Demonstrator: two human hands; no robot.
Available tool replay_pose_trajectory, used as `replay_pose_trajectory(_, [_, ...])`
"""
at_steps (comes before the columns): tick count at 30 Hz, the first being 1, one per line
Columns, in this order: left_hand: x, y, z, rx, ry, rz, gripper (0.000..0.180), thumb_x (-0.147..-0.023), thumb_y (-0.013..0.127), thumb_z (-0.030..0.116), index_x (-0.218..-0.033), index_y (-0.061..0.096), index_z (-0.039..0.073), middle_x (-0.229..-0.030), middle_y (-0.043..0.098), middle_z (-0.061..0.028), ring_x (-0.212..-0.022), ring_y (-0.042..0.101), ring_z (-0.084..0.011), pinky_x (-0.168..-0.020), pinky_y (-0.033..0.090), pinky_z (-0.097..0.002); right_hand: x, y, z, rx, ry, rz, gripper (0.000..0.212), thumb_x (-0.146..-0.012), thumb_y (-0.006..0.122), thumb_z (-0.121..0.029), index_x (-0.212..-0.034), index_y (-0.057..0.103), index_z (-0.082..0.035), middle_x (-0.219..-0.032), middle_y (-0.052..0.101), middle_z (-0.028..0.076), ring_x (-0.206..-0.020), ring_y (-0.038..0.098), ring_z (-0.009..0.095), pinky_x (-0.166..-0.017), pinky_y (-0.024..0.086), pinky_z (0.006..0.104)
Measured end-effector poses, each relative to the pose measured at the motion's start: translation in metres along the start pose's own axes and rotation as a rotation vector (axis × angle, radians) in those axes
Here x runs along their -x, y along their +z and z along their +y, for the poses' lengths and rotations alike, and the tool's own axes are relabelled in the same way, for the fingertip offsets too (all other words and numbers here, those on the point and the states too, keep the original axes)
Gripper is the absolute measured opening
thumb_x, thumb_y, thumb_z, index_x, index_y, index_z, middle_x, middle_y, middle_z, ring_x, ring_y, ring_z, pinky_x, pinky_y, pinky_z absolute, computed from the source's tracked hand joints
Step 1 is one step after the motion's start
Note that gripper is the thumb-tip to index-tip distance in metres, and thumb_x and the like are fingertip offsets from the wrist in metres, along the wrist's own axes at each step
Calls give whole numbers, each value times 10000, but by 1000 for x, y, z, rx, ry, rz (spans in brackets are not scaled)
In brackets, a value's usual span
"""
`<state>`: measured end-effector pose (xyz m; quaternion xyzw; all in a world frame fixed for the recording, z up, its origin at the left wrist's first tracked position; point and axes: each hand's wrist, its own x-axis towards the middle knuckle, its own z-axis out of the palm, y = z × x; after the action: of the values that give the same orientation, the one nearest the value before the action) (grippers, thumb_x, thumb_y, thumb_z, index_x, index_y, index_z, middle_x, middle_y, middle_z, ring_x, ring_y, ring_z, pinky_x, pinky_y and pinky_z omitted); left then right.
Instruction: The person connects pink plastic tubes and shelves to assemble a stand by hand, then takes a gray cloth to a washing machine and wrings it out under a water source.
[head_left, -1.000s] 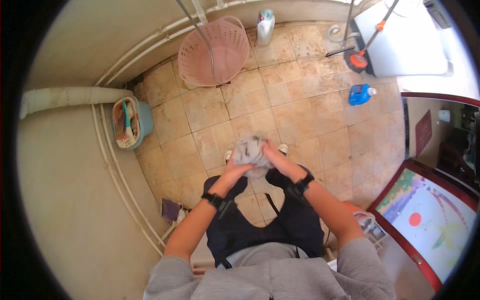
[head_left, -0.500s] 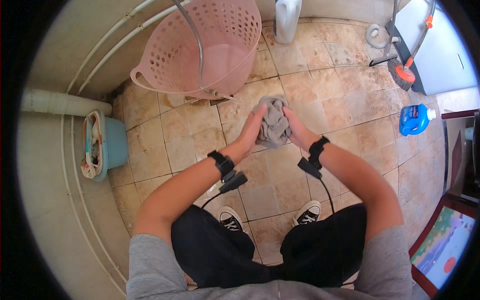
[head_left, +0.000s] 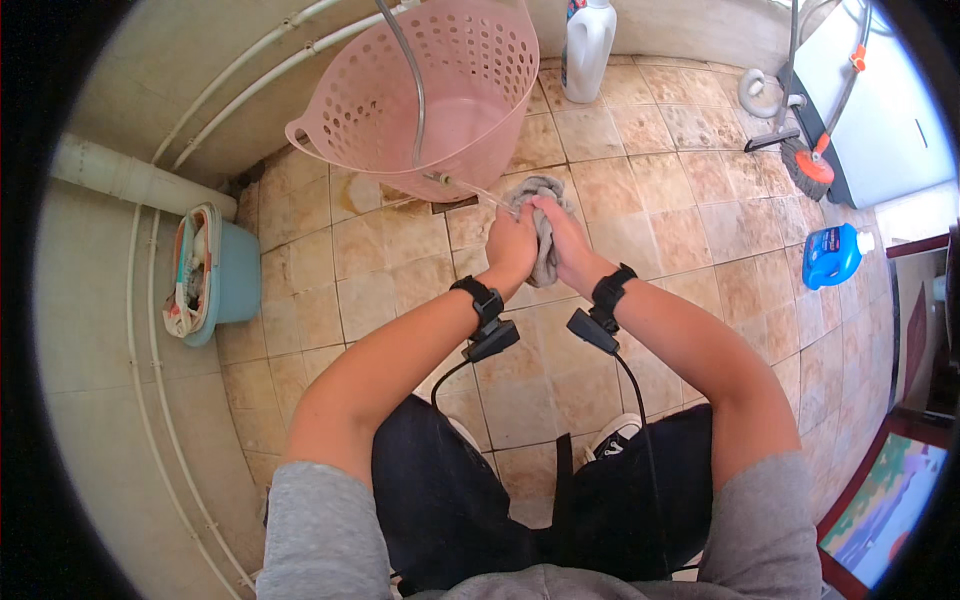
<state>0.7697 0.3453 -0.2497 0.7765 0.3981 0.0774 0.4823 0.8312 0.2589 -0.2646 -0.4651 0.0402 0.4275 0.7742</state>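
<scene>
A grey cloth, bunched up, is held between my hands above the tiled floor. My left hand is closed round its left side. My right hand grips it from the right, fingers pressed in near the left hand's fingers. Part of the cloth hangs down between the palms. A thin clear stream, which looks like water, runs from a small nozzle to the cloth by my left fingers. The grey hose drops in front of a pink perforated basket just beyond.
A white bottle stands by the far wall. To the right are a blue jug, an orange-headed brush and a squeegee beside a white appliance. A light-blue bucket with items inside sits at the left wall.
My hands have closed in tighter on the cloth, folding it narrower. The left hand has turned over it, and the clear stream now reaches the cloth. The view has shifted slightly.
</scene>
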Motion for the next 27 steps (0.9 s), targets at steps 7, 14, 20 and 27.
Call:
replay_pose_trajectory(7, [15, -13, -7, 41, -17, -28, 629, -1007, 473, 503, -1292, 541, -53, -1189, 658, -303, -1140, 611, -468, -952, 473, -510, 6, 2, 24, 96, -145, 194, 299, -941, 678, -282, -1088, 657, -23, -982, 682, 61, -870, 652, 186, -783, 529, 348])
replay_pose_trajectory(14, [-13, -5, -18, 264, -11, 1, 672, -939, 566, 522, -1285, 543, -53, -1136, 667, -320, -1097, 652, -426, -931, 500, -460, -17, -13, 19, 413, -326, 50, 310, -929, 682, -231, -1125, 618, 0, -1012, 684, 76, -890, 640, 165, -802, 524, 332])
replay_pose_trajectory(20, [-6, 6, 9, 335, 85, -54, 797, -840, 635, 626, -1271, 506, -33, -1126, 672, -298, -1088, 654, -423, -935, 496, -452, -17, -27, -2, 440, -254, -74, 597, -914, 706, -328, -1348, 441, -15, -1153, 623, 144, -1039, 603, 204, -890, 508, 352])
replay_pose_trajectory(27, [-13, -2, 10, 74, -28, -82, 920, -877, 440, 768, -1398, 538, 16, -1273, 629, -309, -1205, 602, -438, -1057, 429, -453, -15, -7, 5, 163, -158, -27, 414, -918, 688, -287, -1190, 588, 7, -1025, 665, 93, -915, 630, 187, -800, 517, 346])
